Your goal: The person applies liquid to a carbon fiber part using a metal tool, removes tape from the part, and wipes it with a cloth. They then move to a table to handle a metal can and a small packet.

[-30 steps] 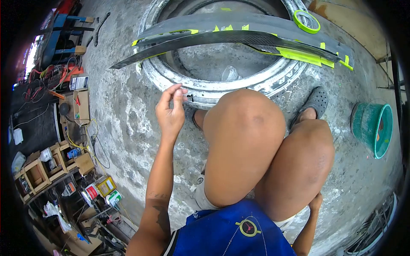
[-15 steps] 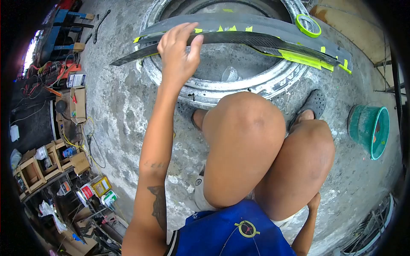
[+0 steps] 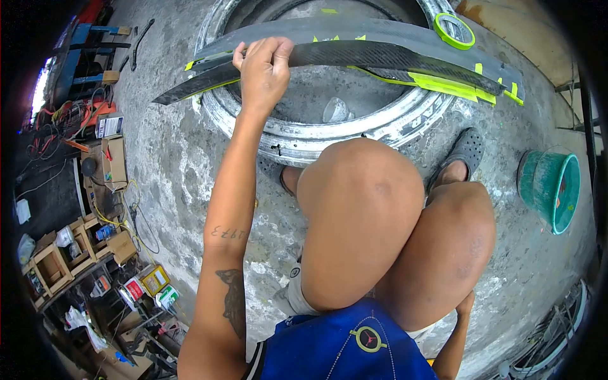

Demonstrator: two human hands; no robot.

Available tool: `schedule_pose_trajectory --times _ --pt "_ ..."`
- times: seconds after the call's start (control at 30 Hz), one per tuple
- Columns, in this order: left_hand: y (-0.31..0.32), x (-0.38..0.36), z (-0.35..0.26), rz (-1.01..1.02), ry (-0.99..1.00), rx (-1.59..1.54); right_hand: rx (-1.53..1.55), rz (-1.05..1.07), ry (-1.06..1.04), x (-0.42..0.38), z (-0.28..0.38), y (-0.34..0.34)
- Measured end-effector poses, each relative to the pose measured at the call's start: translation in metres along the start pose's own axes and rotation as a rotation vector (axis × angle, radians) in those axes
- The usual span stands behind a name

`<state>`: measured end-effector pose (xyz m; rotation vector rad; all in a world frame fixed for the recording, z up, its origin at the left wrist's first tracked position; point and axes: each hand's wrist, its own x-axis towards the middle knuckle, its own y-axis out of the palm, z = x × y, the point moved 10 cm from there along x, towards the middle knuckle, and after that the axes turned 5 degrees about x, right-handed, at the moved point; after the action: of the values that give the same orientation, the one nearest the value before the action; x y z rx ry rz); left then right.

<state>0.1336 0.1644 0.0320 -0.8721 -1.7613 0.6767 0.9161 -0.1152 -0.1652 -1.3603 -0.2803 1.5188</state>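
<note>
A long, dark carbon-fibre trim piece (image 3: 354, 53) with a pointed left end lies in front of a wider grey panel (image 3: 380, 30). My left hand (image 3: 263, 71) is closed over the upper edge of the trim piece, left of its middle. Bright yellow-green tape (image 3: 443, 86) runs along the lower right part, and small tabs stick to the grey panel. A roll of green tape (image 3: 455, 31) rests on the panel's right side. My right hand (image 3: 465, 304) is beside my right thigh, its fingers mostly hidden.
Both pieces lie across a large, whitish tyre (image 3: 304, 144) on the stained concrete floor (image 3: 171, 164). A clear plastic cup (image 3: 335, 109) is inside the ring. To the right stands a green bucket (image 3: 550, 190); shelves with cans and boxes (image 3: 76, 253) line the left.
My left hand's fingers have closed from a looser, spread pose onto the trim piece. The trim piece has turned slightly, showing more of its weave. The view has shifted a little.
</note>
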Motion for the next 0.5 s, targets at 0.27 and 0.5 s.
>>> schedule_pose_trajectory --times 0.27,0.5 --pt "-0.019 0.002 -0.010 -0.047 -0.013 -0.099 -0.021 -0.021 0.033 0.009 0.023 -0.007" --pt "-0.125 -0.006 -0.179 0.235 0.428 -0.389 0.195 0.041 -0.162 -0.013 0.143 -0.010"
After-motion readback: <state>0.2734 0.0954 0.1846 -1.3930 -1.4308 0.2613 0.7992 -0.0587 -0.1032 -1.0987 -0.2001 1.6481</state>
